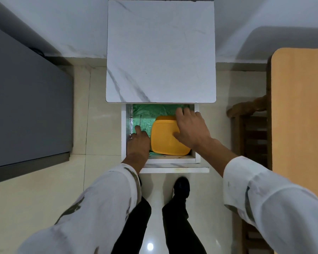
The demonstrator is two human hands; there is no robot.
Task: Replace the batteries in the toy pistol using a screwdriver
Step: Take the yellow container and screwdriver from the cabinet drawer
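A white drawer (124,136) stands pulled out of a small marble-patterned cabinet (161,52), and it is lined with green foil. Inside lies a yellow lidded plastic box (163,142). A thin metal rod (140,120), perhaps a screwdriver shaft, lies on the foil at the drawer's left. My left hand (138,142) reaches into the drawer's left side with its index finger stretched towards that rod and holds nothing I can see. My right hand (189,129) lies spread on the box's right half, thumb on the lid, fingers past its far edge. No toy pistol or batteries show.
I stand right in front of the drawer, with my shoe (181,187) on the pale tiled floor. A grey appliance (26,107) stands to the left. On the right are a wooden table top (301,107) and a dark wooden chair (250,129).
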